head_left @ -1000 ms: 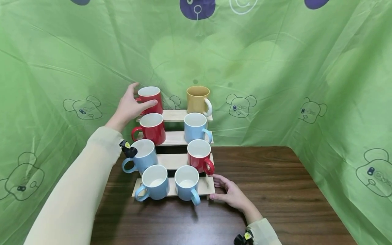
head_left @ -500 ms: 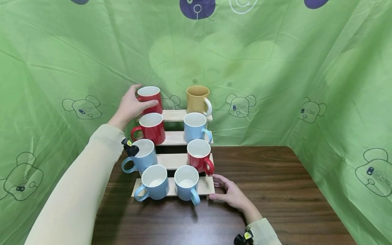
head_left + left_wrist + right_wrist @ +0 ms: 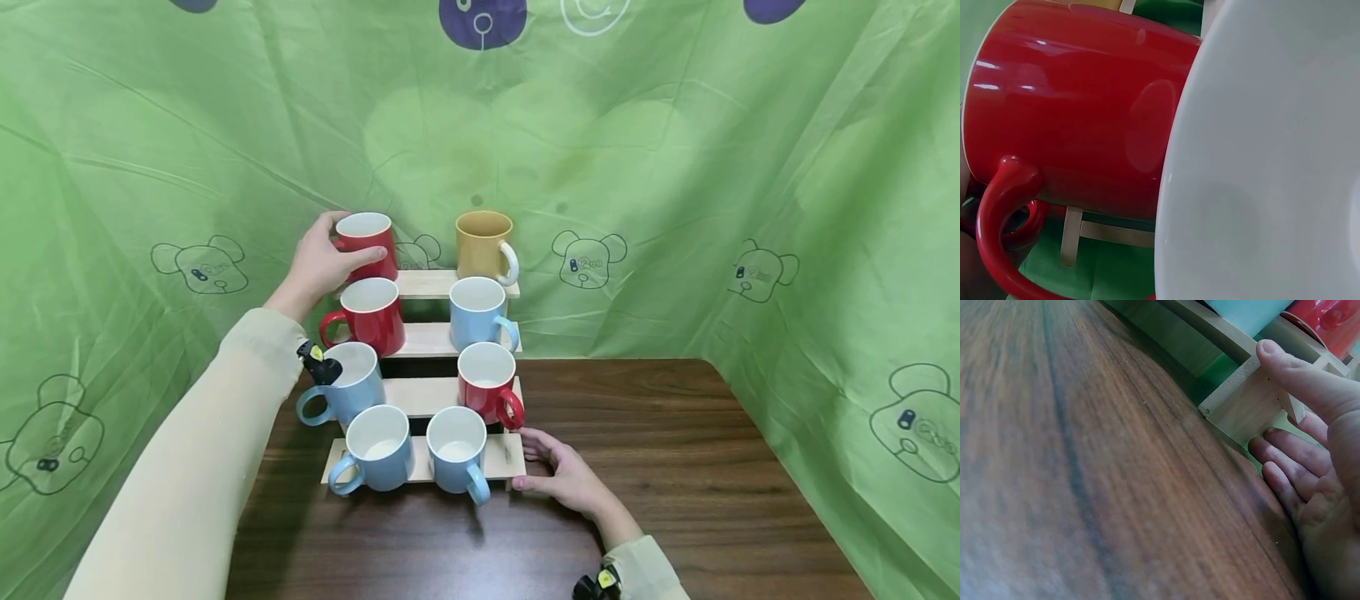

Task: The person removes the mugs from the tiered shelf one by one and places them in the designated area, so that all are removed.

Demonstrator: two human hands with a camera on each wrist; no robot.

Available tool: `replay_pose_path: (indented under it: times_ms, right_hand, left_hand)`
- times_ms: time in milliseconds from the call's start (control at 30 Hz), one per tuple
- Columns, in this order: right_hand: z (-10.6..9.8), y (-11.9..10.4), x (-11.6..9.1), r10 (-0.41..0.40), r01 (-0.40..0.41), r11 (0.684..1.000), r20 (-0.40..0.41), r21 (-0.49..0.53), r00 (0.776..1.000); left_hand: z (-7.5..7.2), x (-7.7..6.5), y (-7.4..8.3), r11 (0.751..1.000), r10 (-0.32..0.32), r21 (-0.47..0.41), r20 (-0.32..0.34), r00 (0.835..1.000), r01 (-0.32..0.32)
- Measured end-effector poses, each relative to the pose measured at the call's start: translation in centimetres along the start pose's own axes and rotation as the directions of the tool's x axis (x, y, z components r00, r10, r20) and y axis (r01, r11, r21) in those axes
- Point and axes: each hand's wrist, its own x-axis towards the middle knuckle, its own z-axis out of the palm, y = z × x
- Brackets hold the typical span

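Observation:
In the head view a four-tier wooden rack [image 3: 429,284] carries two mugs on each tier. At the top left, my left hand [image 3: 318,257] grips a red mug [image 3: 378,268], thumb across its front and the other fingers partly hidden behind it. A yellow mug [image 3: 474,250] with a white handle shares that tier. Below my left hand sits another red mug [image 3: 1079,106], close up in the left wrist view beside a large white mug interior [image 3: 1260,150]. My right hand [image 3: 1322,447] holds the rack's lower right end, its thumb at the bottom shelf's corner.
Lower tiers hold light blue mugs [image 3: 477,310] and a red mug [image 3: 483,392] with its handle to the right. The third-tier left blue mug [image 3: 358,392] lies just under my left wrist. A dark wooden table [image 3: 637,433] meets green cloth [image 3: 637,167] behind and at both sides.
My left hand's fingers have closed in behind the top red mug, and the hand has shifted slightly right. My right hand and the rack stay in place.

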Motion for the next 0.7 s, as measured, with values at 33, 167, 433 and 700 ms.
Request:
replay_pose_path:
  times_ms: [33,167,433,700]
  right_hand:
    - [-0.01,-0.04,-0.02,0.005,-0.005,1.0,-0.001,0.002,1.0]
    - [0.0,-0.07,-0.08,-0.003,0.003,1.0,0.002,0.003,1.0]
    - [0.01,0.23,-0.06,-0.025,0.025,1.0,0.003,0.004,1.0]
    - [0.09,0.47,-0.01,-0.038,0.038,0.999,0.002,0.002,0.999]
  left_hand:
    - [0.0,-0.02,0.0,1.0,0.0,-0.003,-0.002,1.0,0.0]
    - [-0.12,-0.17,-0.06,1.0,0.01,-0.021,-0.003,1.0,-0.01]
    - [-0.17,-0.35,-0.2,0.999,0.031,-0.031,-0.003,1.0,-0.031]
    - [-0.72,-0.51,-0.1,0.998,0.06,-0.031,-0.035,0.998,-0.061]
